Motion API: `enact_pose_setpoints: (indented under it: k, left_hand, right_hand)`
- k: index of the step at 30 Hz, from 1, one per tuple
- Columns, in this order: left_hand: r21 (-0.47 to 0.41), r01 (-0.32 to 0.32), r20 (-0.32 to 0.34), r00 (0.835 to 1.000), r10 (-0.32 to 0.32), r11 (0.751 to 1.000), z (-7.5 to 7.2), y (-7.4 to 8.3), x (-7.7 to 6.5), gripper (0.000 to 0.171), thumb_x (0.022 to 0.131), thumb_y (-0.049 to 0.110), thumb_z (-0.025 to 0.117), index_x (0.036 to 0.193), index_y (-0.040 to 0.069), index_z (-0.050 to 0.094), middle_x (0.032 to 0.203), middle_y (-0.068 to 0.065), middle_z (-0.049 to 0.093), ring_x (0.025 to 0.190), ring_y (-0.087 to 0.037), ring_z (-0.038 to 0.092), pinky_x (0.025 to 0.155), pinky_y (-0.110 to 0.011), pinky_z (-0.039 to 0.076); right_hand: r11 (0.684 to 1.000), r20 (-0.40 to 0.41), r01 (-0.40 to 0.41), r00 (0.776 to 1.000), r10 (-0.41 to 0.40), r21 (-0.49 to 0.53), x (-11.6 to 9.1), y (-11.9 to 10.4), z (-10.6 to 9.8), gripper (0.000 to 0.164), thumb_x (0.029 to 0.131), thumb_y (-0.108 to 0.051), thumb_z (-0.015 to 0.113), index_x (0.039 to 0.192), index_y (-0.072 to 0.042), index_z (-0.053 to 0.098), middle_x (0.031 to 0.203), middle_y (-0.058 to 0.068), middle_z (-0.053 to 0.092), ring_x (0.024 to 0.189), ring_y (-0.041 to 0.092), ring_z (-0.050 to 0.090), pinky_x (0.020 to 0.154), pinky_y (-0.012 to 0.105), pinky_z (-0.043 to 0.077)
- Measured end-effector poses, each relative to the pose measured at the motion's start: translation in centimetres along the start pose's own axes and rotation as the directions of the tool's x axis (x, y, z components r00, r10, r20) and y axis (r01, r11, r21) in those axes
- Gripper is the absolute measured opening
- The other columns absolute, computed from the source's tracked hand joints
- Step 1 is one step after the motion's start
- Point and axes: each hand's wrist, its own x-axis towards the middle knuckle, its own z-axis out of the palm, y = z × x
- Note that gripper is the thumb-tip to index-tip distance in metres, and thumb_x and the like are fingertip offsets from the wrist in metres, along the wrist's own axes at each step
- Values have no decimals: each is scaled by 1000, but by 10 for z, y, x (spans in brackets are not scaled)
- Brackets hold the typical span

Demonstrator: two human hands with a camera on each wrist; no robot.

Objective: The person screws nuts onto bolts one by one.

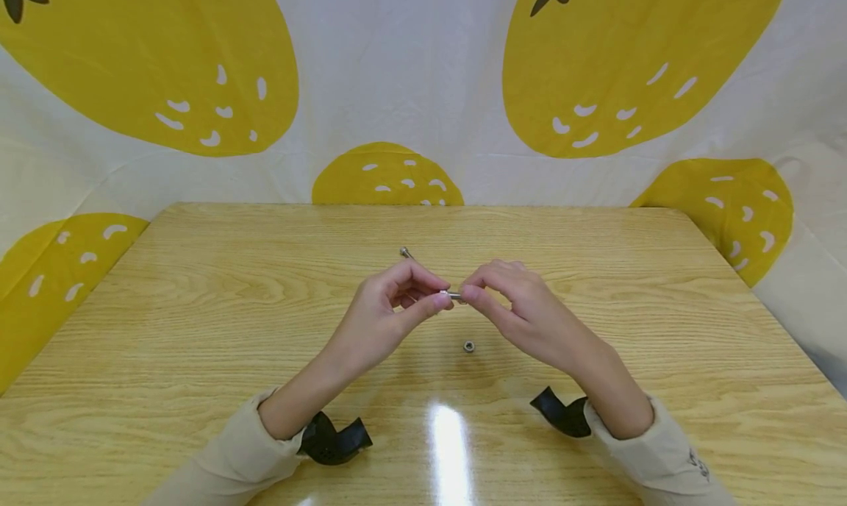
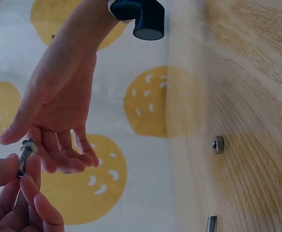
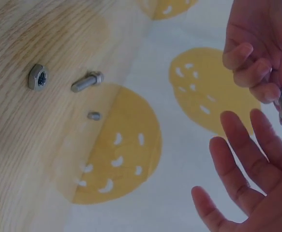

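Observation:
My left hand (image 1: 377, 307) pinches a small metal bolt (image 1: 454, 296) between thumb and fingertips, over the middle of the table. A hex nut (image 2: 28, 145) sits on that bolt's threads, near the end facing my right hand (image 1: 529, 311). In the left wrist view, the right thumb and index finger lie close around the nut, with a gap showing at the thumb. Seen from the right wrist, the right fingers (image 3: 244, 169) are spread and fairly straight, apart from the bolt; the right thumb is out of that view.
On the wooden table (image 1: 231, 307) lies a loose nut (image 1: 469, 346) below the hands. Another bolt (image 1: 405, 252) lies behind the left hand, partly hidden. A short metal piece (image 3: 94, 116) of unclear kind shows beside it. A patterned cloth (image 1: 397, 87) hangs behind the table.

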Motion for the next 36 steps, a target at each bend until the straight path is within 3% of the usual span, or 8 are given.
enact_pose_setpoints:
  k: [4,10,27,33,36]
  left_hand:
    - [6,-9,-1,1000,9,1000,0,-1,0,14,89,13,64,100,5,62,93,-7,66,73,-15,60,63,-27,51]
    - [-2,-6,-5,1000,6,1000,0,0,0,14,88,12,64,99,4,62,92,-9,65,73,-16,61,63,-26,51]
    - [-4,3,0,1000,-3,1000,0,0,0,11,89,13,64,98,8,62,91,-5,66,74,-16,62,63,-25,51]
    - [-4,-1,0,1000,1,1000,1,1,0,13,88,13,64,99,5,62,91,-6,68,73,-16,62,61,-24,50]
    - [-3,-6,0,1000,6,1000,1,0,0,14,88,12,64,99,4,62,92,-7,67,72,-15,60,61,-24,50]
  right_hand:
    - [999,3,-15,1000,15,34,-1,-3,-2,22,86,-19,67,106,-12,60,101,-5,62,96,10,54,84,35,45]
    - [997,-44,78,996,-77,26,-1,-3,-3,24,82,-7,70,101,-9,57,96,-3,62,92,10,57,81,31,48]
    - [994,-36,106,994,-105,25,-1,3,-1,5,91,-14,59,94,-12,63,92,-6,64,90,9,56,76,28,46]
    - [999,-23,53,998,-53,-1,0,3,3,19,96,-17,51,86,-13,66,83,-7,64,87,9,55,78,31,41]
    - [1000,0,-7,1000,7,9,-1,1,2,11,94,-20,56,92,-14,65,89,-7,64,91,11,54,81,34,41]
